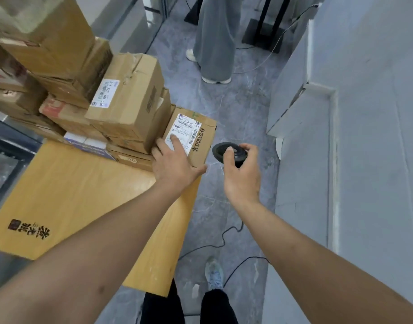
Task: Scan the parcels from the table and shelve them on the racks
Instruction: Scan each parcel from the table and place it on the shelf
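Person's at the corner of the tabletop (pixel 67 190), which looks like it's covered w/ a flattened carton sheet, prob. to give the parcels a clean sliding surface. The parcel (pixel 196 141) up next sits right at the far corner, label side up, just beside the big stack of boxes (pixel 88 85) and touching it on the left. Label facing up makes sense: barcode is exposed for the reader w/o flipping anything.

Left hand (pixel 175 160) lies flat on the parcel, fingers (pixel 176 140) straight and spread over the white shipping label (pixel 185 134), thumb out along the near edge. Not gripping, more pinning it or about to drag it clear of the stack. Right hand (pixel 241 169) is curled round a black scanner (pixel 229 153), holding it just off the table edge over the floor, its round face turned toward the parcel. A black cable (pixel 222 242) trails on the floor below, likely the scanner's lead, can't trace it all the way.

My read: scan step, not yet done, since the fingers partly cover the label and would need to shift so the code is readable. Racks aren't visible from here. Someone else's legs (pixel 212 38) stand further down the aisle, so carrying the parcel that way needs some care.
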### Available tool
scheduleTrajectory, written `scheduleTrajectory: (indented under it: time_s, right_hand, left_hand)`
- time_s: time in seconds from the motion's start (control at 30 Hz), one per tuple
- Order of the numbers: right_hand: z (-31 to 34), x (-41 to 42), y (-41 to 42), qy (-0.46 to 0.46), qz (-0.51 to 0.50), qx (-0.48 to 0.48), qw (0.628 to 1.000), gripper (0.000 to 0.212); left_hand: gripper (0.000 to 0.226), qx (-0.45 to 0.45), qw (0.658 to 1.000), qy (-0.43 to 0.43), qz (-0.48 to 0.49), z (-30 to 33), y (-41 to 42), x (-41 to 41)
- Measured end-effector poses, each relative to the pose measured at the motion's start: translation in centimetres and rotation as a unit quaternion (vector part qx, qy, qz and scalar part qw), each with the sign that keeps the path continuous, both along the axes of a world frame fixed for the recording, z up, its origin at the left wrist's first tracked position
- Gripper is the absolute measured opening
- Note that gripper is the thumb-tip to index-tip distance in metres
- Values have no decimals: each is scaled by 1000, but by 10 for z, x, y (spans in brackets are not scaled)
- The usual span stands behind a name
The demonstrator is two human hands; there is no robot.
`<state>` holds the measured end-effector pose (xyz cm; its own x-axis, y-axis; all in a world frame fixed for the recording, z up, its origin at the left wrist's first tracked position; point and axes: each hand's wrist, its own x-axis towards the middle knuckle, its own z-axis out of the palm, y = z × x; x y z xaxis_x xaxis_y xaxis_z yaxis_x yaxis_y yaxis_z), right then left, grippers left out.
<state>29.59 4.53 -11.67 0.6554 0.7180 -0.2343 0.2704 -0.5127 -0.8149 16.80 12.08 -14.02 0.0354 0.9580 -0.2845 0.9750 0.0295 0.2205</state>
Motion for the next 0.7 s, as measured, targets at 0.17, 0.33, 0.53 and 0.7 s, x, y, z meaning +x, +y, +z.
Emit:
scheduleTrajectory:
  time_s: [0.17, 0.33, 0.53, 0.7]
  right_hand:
    - [12, 19, -11, -11, 37, -2, 999, 22]
    - [45, 48, -26, -49, 92, 13, 994, 21]
    - [82, 75, -47, -82, 124, 29, 988, 14]
    - [104, 77, -64, -84, 154, 66, 982, 13]
  left_hand:
    - [142, -3, 999, -33, -28, 17, -12, 5]
    - [143, 44, 988, -5, -150, 48, -22, 1]
    - [142, 97, 975, 41, -196, 85, -44, 7]
    - [143, 118, 972, 66, -191, 109, -67, 6]
